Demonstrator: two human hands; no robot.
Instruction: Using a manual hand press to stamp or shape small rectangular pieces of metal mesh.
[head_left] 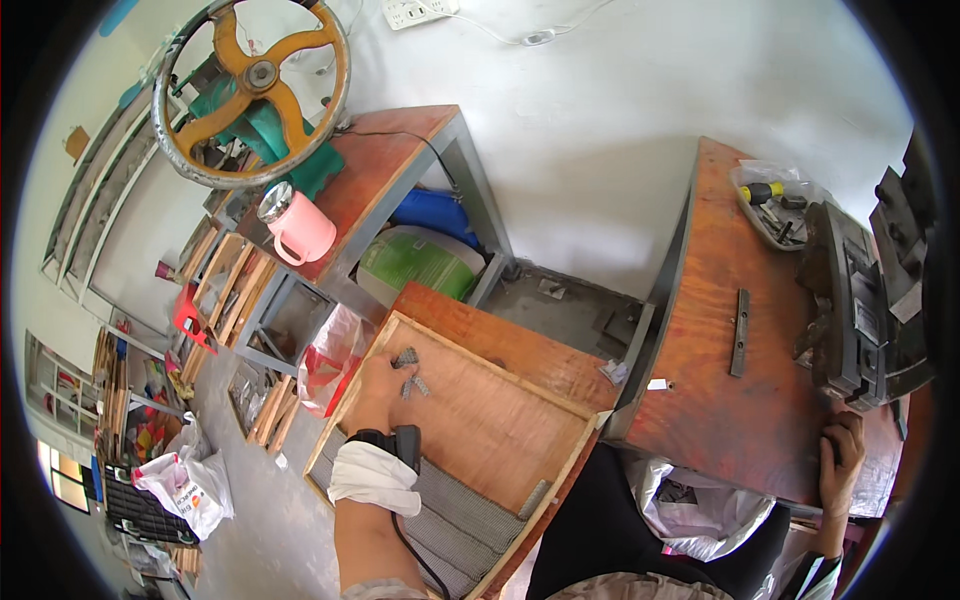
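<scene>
A worker's left hand (378, 385) reached into the far left corner of a shallow wooden tray (480, 420), its fingers closed in a pinch on a few small grey metal pieces (410, 372) that lay on the tray's bare board, while a white cloth and a black device were strapped at the wrist. Along the near edge of the tray sat a packed band of the same grey pieces (455, 520), covering only a strip of the board; most of the tray's floor showed bare wood, which suggested that the bulk of the pieces was settled near the worker and only the handful at the far corner stood apart. The right hand (842, 450) rested at the near right end of a reddish-brown desk (720, 400), curled against the base of a dark machine (860, 310); whether it gripped anything could not be told. A slim metal bar (740, 332) lay loose on the desk, well apart from both hands, and a tray of tools (775, 205) stood at its far end. Further left, a pink mug (298, 228) sat beside a large handwheel (252, 88) on another desk.
</scene>
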